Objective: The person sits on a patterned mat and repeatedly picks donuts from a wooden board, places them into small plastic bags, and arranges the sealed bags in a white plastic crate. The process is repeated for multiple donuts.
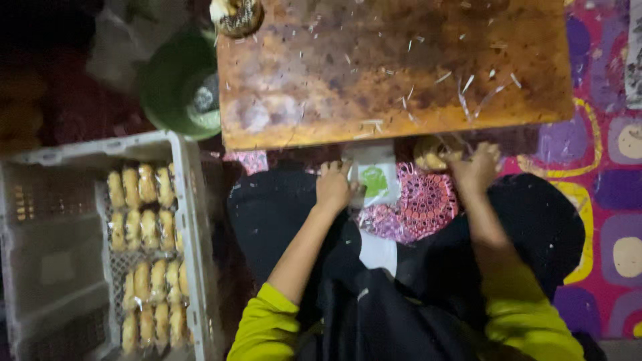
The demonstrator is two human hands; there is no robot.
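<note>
Resting w/ left hand fingers on white packet, pastry by right hand.

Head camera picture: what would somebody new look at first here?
Probably the big worn wooden board at the top, scattered with pale shreds. Next, the white crate on the left, with rows of packed golden pastries inside. Below the board, the left hand touches a white packet, and the right hand is beside a round pastry.

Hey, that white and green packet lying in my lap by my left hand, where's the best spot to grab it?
Pinch the white and green packet by its lower right edge, coming in from the right. The left hand covers its left side, and it lies flat on the lap.
</note>
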